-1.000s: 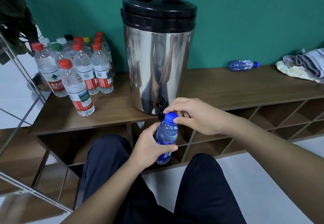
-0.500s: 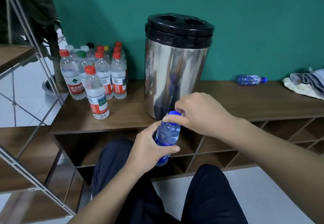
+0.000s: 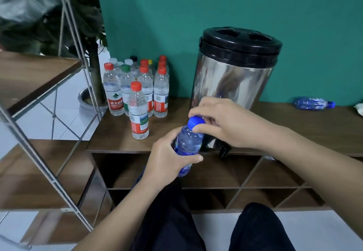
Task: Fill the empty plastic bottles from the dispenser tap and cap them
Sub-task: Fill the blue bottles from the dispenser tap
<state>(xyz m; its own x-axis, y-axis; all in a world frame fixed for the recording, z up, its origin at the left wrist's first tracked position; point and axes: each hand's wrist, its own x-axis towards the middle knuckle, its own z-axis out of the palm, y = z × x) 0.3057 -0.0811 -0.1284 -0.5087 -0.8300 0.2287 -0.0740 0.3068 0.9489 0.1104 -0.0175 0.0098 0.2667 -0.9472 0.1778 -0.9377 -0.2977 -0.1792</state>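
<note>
Blue-tinted plastic bottle (image 3: 189, 142): being held tilted in front of the steel dispenser (image 3: 233, 85), just left of its black tap (image 3: 225, 150), over the shelf edge. Blue cap (image 3: 196, 122) sitting on the neck.

Left hand (image 3: 167, 160): wrapping the bottle's body, fingers curled round the far side, thumb lying across the near side.

Right hand (image 3: 225, 123): gripping the cap, thumb and forefinger pinching its rim, remaining fingers curled above.

Steel dispenser: standing upright on the wooden shelf (image 3: 117, 134) against the green wall, black lid (image 3: 240, 42) on top.

Capped clear bottles (image 3: 137, 91): standing clustered to the left of the dispenser, mostly red caps, one green; one red-capped bottle (image 3: 138, 111) standing nearest the shelf edge.

Second blue bottle (image 3: 313, 103): lying on its side to the right of the dispenser, well apart.

Metal rack (image 3: 64, 97) and potted plant (image 3: 92, 54): standing further left of the dispenser.
</note>
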